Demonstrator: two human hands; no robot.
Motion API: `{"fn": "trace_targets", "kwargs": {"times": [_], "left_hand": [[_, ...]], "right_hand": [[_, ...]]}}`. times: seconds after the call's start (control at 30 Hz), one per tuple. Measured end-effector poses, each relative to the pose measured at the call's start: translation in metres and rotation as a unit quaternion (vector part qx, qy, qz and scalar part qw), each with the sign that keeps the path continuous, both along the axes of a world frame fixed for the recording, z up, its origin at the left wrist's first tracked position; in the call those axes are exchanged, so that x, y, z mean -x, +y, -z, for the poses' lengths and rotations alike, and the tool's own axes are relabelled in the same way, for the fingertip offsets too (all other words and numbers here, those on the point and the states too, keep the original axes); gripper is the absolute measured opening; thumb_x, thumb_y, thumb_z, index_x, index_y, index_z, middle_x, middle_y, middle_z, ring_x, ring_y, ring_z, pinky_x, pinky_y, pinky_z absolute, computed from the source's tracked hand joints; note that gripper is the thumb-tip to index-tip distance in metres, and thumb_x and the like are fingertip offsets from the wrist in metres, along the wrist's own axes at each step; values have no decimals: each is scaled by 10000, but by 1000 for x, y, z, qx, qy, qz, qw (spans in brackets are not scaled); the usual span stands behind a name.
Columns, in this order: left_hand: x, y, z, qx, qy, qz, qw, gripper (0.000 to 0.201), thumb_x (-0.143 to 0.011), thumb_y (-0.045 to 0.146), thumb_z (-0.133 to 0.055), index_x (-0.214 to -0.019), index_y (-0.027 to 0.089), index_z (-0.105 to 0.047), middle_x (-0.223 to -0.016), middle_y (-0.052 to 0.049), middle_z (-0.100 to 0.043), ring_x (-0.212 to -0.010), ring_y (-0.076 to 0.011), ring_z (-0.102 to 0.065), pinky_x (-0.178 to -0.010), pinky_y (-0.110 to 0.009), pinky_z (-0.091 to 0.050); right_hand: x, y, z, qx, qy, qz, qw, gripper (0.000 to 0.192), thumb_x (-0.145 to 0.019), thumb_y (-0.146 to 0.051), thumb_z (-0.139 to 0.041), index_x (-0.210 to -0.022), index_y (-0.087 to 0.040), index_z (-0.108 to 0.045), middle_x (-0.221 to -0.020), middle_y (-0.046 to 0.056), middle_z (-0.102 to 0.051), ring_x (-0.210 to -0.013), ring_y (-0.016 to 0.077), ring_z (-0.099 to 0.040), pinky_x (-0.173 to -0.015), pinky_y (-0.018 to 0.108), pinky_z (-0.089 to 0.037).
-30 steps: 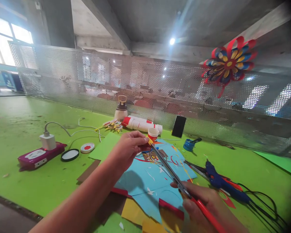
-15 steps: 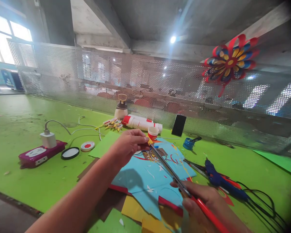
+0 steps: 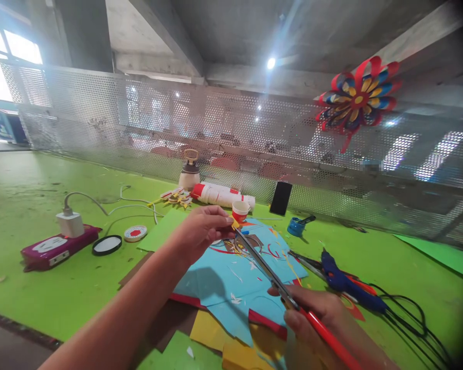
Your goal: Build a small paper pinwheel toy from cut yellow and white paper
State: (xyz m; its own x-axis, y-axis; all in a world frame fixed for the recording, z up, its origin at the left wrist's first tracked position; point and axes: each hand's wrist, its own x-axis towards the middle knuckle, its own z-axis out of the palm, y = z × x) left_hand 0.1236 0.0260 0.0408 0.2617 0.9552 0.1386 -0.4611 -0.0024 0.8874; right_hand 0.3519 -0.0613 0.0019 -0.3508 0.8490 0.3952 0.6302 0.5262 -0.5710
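Scissors (image 3: 270,275) in rt hand (image 3: 316,318), lt hand (image 3: 200,231) still pinching yellow scrap (image 3: 235,224); unchanged

The right hand (image 3: 324,321) and red scissor handles (image 3: 332,341) blur into the bottom edge.

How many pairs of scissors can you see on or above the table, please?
2. One red-handled pair of scissors is in the right hand, its tip at the yellow paper scrap pinched by the left hand. A second pair of scissors lies beside the blue glue gun. Papers may hide others.
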Motion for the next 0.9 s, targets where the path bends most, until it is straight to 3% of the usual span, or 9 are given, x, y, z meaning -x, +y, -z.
{"fn": "trace_targets", "kwargs": {"times": [0.3,0.53,0.8,0.9], "left_hand": [[0,1,-2,-14,-3,-54,998,141,-629,104,-690,-562,119,-567,-540,-27,-591,-539,-114,-586,-587,-246,-470],[-2,-2,-3,-15,-9,-45,999,147,-617,107,-698,-564,119,-561,-527,-16,-586,-527,-118,-590,-587,-245,-465],[-9,-3,3,6,-38,-48,998,131,-637,120,-712,-604,118,-586,-609,-24,-614,-601,-109,-595,-674,-256,-480],[-12,-5,3,10,-48,-54,997,115,-650,114,-701,-607,111,-594,-630,-41,-625,-625,-120,-607,-684,-257,-482]], "right_hand": [[2,-2,-3,45,5,-9,999,425,-828,-525,-496,-791,-158,-708,-696,37,-646,-622,165,-593,-544,212,-475],[-1,2,-5,59,-6,-30,998,416,-848,-496,-476,-894,-157,-713,-644,35,-615,-612,168,-585,-557,219,-481],[3,1,11,39,46,16,998,536,-837,-604,-414,-845,-150,-698,-603,18,-547,-521,119,-474,-480,204,-400],[1,3,16,19,31,27,999,523,-847,-585,-409,-930,-154,-695,-602,4,-536,-493,103,-426,-462,202,-373]]}}
